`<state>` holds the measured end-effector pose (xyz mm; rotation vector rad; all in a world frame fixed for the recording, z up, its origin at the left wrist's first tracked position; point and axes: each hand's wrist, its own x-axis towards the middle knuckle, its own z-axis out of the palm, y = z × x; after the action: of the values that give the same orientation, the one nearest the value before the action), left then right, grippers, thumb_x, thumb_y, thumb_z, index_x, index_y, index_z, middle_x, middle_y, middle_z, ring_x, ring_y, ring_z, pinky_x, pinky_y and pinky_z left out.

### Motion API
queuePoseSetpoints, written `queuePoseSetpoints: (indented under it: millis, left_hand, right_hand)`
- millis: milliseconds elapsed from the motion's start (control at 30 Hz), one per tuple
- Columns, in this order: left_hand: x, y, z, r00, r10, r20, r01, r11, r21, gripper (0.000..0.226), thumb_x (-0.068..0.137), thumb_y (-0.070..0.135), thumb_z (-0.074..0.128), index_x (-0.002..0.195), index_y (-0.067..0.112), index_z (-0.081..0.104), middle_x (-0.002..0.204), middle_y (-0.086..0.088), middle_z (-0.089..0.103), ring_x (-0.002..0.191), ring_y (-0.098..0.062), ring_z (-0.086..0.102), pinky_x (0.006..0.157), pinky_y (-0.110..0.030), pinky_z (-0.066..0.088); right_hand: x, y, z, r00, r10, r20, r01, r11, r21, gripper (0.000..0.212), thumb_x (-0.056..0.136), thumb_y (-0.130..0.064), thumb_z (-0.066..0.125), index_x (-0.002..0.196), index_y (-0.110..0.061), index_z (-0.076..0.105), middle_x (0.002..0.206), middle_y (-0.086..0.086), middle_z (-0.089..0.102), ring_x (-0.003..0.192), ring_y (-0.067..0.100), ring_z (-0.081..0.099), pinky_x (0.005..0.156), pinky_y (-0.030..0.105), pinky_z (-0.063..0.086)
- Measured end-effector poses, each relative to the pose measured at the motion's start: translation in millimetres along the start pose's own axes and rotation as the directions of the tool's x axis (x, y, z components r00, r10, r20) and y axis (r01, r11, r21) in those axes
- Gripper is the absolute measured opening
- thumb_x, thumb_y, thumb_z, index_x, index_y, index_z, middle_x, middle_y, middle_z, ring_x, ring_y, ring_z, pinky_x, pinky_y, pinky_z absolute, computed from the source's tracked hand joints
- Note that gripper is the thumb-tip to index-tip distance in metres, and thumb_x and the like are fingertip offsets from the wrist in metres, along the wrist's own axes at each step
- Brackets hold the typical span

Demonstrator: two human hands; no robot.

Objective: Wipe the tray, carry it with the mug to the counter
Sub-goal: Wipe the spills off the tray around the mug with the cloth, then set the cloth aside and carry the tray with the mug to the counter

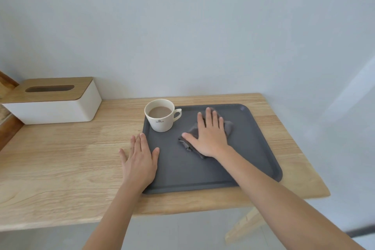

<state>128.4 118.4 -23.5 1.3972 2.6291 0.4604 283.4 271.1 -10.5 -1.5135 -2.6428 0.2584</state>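
Observation:
A dark grey tray point(261, 148) lies on the wooden table point(67, 160). A white mug point(160, 115) with a milky brown drink stands in the tray's far left corner, handle pointing right. My right hand point(209, 136) lies flat, fingers spread, on a crumpled grey cloth point(228, 127) in the middle of the tray. My left hand point(140, 160) rests flat over the tray's left rim, partly on the table, holding nothing.
A white tissue box point(54, 105) with a wooden lid stands at the table's far left, against the pale wall. The table's right edge runs close beside the tray. Pale floor and a wooden table leg point(243, 227) show below the front edge.

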Motion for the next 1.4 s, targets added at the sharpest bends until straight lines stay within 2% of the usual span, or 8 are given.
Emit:
queuePoseSetpoints:
  millis: [267,400,500,667,833,967,1133,1400]
  left_hand:
    - [-6,0,-3,0.996,0.012,-0.087,-0.015,0.999,-0.042,0.06,0.099,0.039,0.031,0.149,0.009,0.017,0.16,-0.007,0.018,0.148,-0.025,0.007,0.116,-0.059,0.01]
    - [-39,30,-10,0.852,0.244,-0.464,-0.355,0.92,-0.168,0.04,0.096,0.028,0.046,0.134,0.017,0.048,0.142,0.0,0.05,0.14,-0.019,0.036,0.114,-0.057,0.018]
    - [-70,73,-2,0.798,0.505,-0.327,-0.586,0.777,-0.23,0.047,0.093,0.048,0.043,0.131,0.023,0.054,0.142,0.005,0.05,0.14,-0.012,0.034,0.114,-0.055,0.023]
    - [-88,109,26,0.926,0.376,0.028,-0.37,0.921,-0.119,0.102,0.074,0.085,0.016,0.151,0.017,0.019,0.161,0.002,0.014,0.148,-0.012,0.003,0.115,-0.038,-0.009]
    - [-83,94,15,0.936,0.311,-0.167,-0.342,0.916,-0.208,0.043,0.092,0.042,0.047,0.132,0.026,0.049,0.13,0.01,0.06,0.127,-0.013,0.049,0.115,-0.04,0.021]
    - [-70,55,-31,0.953,0.274,-0.133,-0.299,0.759,-0.579,0.014,0.094,0.035,0.051,0.085,0.031,0.061,0.071,0.012,0.067,0.07,-0.01,0.062,0.075,-0.037,0.053]
    - [-40,-11,-111,0.979,0.173,-0.107,-0.184,0.529,-0.829,0.018,0.096,0.012,0.052,0.097,0.012,0.07,0.092,0.004,0.076,0.088,-0.009,0.068,0.079,-0.026,0.055]
    - [-11,-113,-193,0.976,0.09,-0.197,-0.21,0.627,-0.751,0.026,0.091,0.002,0.056,0.112,0.012,0.069,0.107,0.004,0.073,0.105,-0.01,0.065,0.087,-0.014,0.049]
  right_hand:
    - [-79,35,-41,0.973,-0.162,0.162,0.086,0.915,0.394,0.056,0.099,-0.039,0.037,0.151,-0.032,0.016,0.162,0.004,-0.006,0.149,0.028,-0.009,0.121,0.046,0.003]
    - [-94,99,-80,0.95,-0.178,0.255,0.066,0.917,0.393,0.071,0.083,-0.001,0.05,0.131,-0.053,0.045,0.157,-0.013,0.022,0.141,0.016,0.033,0.104,0.032,0.037]
    - [-95,111,-78,0.936,-0.174,0.307,0.07,0.944,0.322,0.075,0.075,-0.003,0.061,0.13,-0.052,0.048,0.145,-0.015,0.037,0.115,0.006,0.053,0.086,0.024,0.045]
    - [-92,97,-70,0.976,-0.214,0.046,0.194,0.944,0.269,0.041,0.084,-0.008,0.063,0.114,-0.035,0.067,0.087,-0.009,0.056,0.076,0.006,0.056,0.078,0.025,0.044]
    - [-88,65,-106,0.948,-0.294,-0.119,0.317,0.898,0.305,0.015,0.09,-0.02,0.058,0.101,-0.027,0.066,0.084,-0.007,0.051,0.076,0.001,0.049,0.07,0.023,0.036]
    - [-74,26,-134,0.925,-0.359,-0.123,0.38,0.87,0.314,0.013,0.093,-0.022,0.054,0.104,-0.022,0.062,0.097,-0.009,0.047,0.079,0.001,0.046,0.069,0.01,0.03]
    - [-55,-40,-154,0.895,-0.444,-0.045,0.421,0.808,0.412,0.012,0.093,-0.026,0.052,0.089,-0.015,0.056,0.082,0.02,0.064,0.052,0.017,0.051,0.059,0.03,0.04]
    - [-48,-157,-121,0.815,-0.459,-0.353,0.577,0.588,0.567,0.02,0.088,-0.012,0.063,0.107,-0.013,0.07,0.082,0.001,0.073,0.066,0.008,0.067,0.069,0.02,0.051]
